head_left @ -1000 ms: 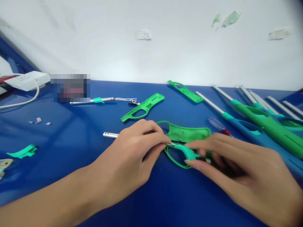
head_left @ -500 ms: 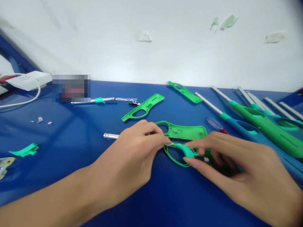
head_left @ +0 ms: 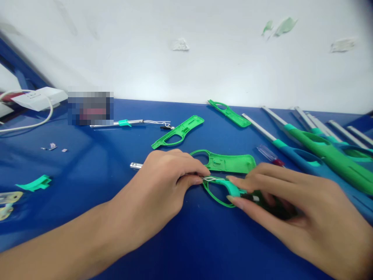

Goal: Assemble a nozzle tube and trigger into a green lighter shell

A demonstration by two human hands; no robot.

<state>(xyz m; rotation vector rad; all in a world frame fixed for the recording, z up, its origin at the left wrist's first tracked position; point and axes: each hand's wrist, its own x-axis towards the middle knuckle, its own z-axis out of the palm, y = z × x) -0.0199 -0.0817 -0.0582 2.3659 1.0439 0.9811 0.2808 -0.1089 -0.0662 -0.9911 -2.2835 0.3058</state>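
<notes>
My left hand point(head_left: 170, 182) is closed over a gas lighter's metal tube point(head_left: 135, 166), whose tip sticks out to the left. Thumb and index finger pinch near thin white wires point(head_left: 210, 179). My right hand point(head_left: 291, 206) pinches a teal trigger point(head_left: 233, 188) between thumb and index finger. Under it lies a green half shell with a ring-shaped finger hole point(head_left: 217, 202), its wide end mostly hidden by that hand. A black part with a white tip point(head_left: 251, 197) shows beside the trigger. Just behind, another green half shell point(head_left: 233, 163) lies with its inside up.
Two more green half shells point(head_left: 179, 132) point(head_left: 230, 113) lie farther back. Assembled lighters point(head_left: 323, 149) crowd the right, near a clear-and-red piece point(head_left: 270, 154). On the left are a tube assembly with wires point(head_left: 125, 123), a loose teal trigger point(head_left: 35, 183) and a white box with a cable point(head_left: 40, 98).
The left thumb and index finger have shifted slightly at the wires, which show more now. My right hand keeps its pinch on the trigger. The whole view has moved a little.
</notes>
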